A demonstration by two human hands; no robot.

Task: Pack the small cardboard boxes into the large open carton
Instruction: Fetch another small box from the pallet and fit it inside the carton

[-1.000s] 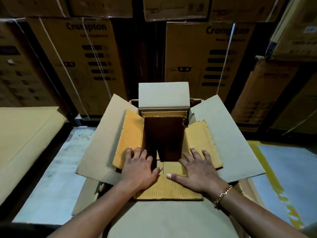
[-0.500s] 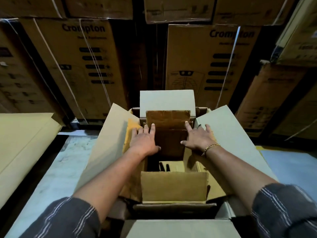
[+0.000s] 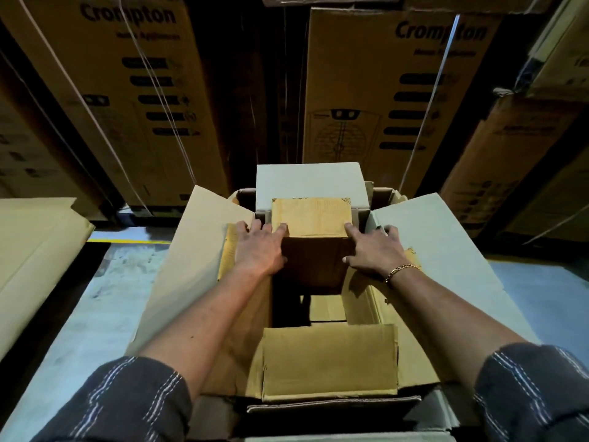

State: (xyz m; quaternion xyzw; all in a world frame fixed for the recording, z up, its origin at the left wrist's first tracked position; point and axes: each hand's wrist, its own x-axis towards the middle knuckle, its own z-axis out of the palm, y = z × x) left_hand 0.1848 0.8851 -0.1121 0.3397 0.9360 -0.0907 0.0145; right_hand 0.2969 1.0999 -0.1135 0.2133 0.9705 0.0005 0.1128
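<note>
Left hand (image 3: 259, 250) and right hand (image 3: 376, 252) press flat, straight fingers on box (image 3: 314, 216) flaps inside carton (image 3: 446, 247).

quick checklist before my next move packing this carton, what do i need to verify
1. Hands placed evenly: ok. The left hand and right hand lie flat at the two lower corners of the far inner flap.
2. Carton side flaps spread: ok. The left flap and right flap lie outward.
3. Near inner flap out of the opening: ok, it is folded toward the person.
4. Room inside: cannot tell. It is mostly in shadow, and only some pale cardboard shows at the bottom.
5. Small boxes ready to go in: cannot tell, no loose one is in view.
</note>
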